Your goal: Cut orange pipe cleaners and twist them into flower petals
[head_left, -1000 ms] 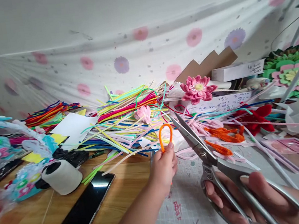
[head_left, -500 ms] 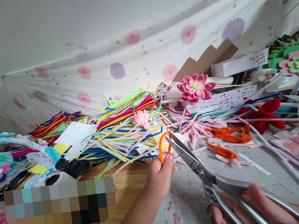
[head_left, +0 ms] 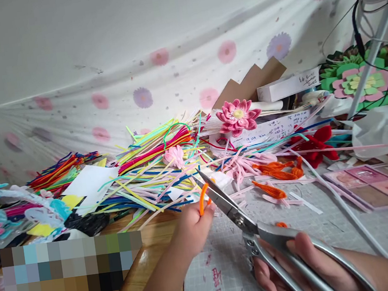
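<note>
Between the fingertips of my left hand (head_left: 196,226) is an orange pipe cleaner (head_left: 203,200), bent upward in a curve. My right hand (head_left: 292,271) is wrapped round the handles of large metal scissors (head_left: 241,220). The scissor blades are slightly apart, and their tips reach up beside the orange piece, just above my left fingers. Beyond the blades, orange looped petals (head_left: 278,171) lie on the grey cutting mat (head_left: 208,253). Another orange bit (head_left: 281,224) shows behind the scissor handle.
A heap of coloured pipe cleaners (head_left: 149,185) spreads across the back. Near it are a pink flower (head_left: 238,115), a red flower (head_left: 317,143) and white paper (head_left: 90,185). A pink palette (head_left: 381,187) lies at the right. A pale rod (head_left: 345,211) crosses the mat.
The view has shifted to the right. The scissor blades have opened slightly around the orange piece, which was a rounder loop before and now shows as a narrower curve.
</note>
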Demonstrator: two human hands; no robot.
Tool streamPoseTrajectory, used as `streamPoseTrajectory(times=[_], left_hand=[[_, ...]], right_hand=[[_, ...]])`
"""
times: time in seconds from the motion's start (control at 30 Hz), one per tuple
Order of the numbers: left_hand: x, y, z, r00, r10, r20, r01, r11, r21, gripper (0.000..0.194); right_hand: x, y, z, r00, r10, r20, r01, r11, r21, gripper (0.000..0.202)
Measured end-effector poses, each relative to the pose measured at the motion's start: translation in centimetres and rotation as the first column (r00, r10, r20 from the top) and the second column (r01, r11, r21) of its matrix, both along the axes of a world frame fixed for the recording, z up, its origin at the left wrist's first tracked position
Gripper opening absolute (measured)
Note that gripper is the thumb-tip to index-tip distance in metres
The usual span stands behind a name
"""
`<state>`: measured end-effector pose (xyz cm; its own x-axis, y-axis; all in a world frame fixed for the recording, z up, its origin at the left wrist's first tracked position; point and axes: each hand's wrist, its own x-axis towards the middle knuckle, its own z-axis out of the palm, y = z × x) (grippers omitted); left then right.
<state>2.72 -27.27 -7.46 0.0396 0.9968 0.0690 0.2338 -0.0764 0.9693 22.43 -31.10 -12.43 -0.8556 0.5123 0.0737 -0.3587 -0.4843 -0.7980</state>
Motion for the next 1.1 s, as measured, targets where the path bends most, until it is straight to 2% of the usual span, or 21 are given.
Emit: streamPoseTrajectory(times=[0.07,0.2,0.33,0.47,0.57,0.7,0.77,0.87,1.0,1.1], left_hand=[[-0.3,-0.1,0.2,0.992,-0.052,-0.117,0.056,0.998,0.03,0.035],[-0.6,-0.2,0.3,0.973,-0.107,-0.206,0.126,0.989,0.079,0.035],[-0.9,0.1,0.1,0.976,-0.122,-0.182,0.142,0.984,0.106,0.037],[-1.3,0.4,0.0,0.991,-0.095,-0.095,0.108,0.983,0.146,0.038],[-1.3,0.4,0.0,0.994,-0.103,-0.032,0.107,0.978,0.177,0.04],[-0.8,0.1,0.1,0.991,-0.099,0.084,0.078,0.971,0.227,0.044],[-0.4,0.0,0.2,0.984,-0.09,0.151,0.05,0.967,0.25,0.045],[0.0,-0.1,0.5,0.968,-0.077,0.24,0.009,0.962,0.273,0.048],[0.1,0.0,0.9,0.893,-0.052,0.447,-0.065,0.968,0.243,0.048],[0.3,-0.1,0.9,0.797,-0.113,0.593,0.023,0.987,0.157,0.046]], right_hand=[[0.0,0.2,-0.2,1.0,0.01,0.0,-0.01,0.999,-0.052,0.076],[-0.2,0.2,-0.1,0.999,-0.014,-0.035,0.009,0.992,-0.124,0.07],[0.1,0.2,0.7,0.997,-0.011,-0.072,-0.008,0.966,-0.26,0.06],[0.7,0.3,2.0,0.999,0.052,-0.012,-0.053,0.927,-0.37,0.044],[0.5,0.1,2.4,0.999,0.033,-0.027,-0.04,0.938,-0.344,0.037],[-0.6,-0.7,1.4,0.994,-0.059,-0.095,0.028,0.954,-0.299,0.043],[-0.8,-1.1,0.7,0.987,-0.11,-0.115,0.081,0.968,-0.237,0.044],[-0.6,-0.9,0.5,0.977,-0.124,-0.173,0.1,0.985,-0.139,0.035],[0.6,0.6,1.8,0.948,-0.115,-0.298,0.08,0.988,-0.129,0.029],[1.9,1.7,3.5,0.937,-0.233,-0.259,0.239,0.971,-0.009,0.029]])
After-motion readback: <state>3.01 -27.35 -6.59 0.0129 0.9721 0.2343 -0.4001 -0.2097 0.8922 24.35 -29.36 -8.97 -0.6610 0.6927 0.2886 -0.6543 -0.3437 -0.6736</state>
